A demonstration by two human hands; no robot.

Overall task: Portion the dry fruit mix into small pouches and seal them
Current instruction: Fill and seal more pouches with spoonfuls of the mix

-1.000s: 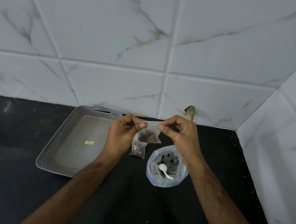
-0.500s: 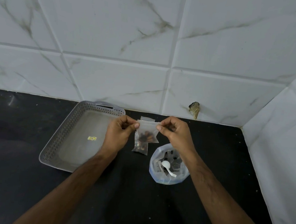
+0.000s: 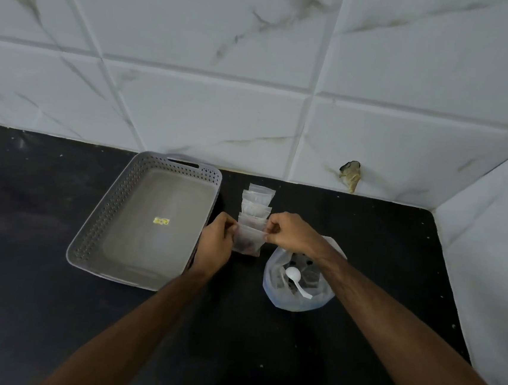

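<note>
Pinching the top edge of a small clear pouch from both sides, the left hand grips its left corner and the right hand grips its right corner, fingers curled on the plastic. The pouch holds a dark fill in its lower half and sits low over the black counter, between the grey tray and the big bag. Whether its bottom edge touches the counter cannot be told.

Just behind it, a row of other small pouches lies overlapping like shingles, running away toward the wall; the nearest of them is partly covered by the held one.

To the right, near the right wrist, an open plastic bag stands on the counter with dark fruit mix inside and a white spoon resting in it, handle pointing to the lower right.

To the left, a grey perforated tray lies flat, with a small yellow sticker on its floor.

White marbled tiles back the counter, with a chipped hole low on the wall.
</note>
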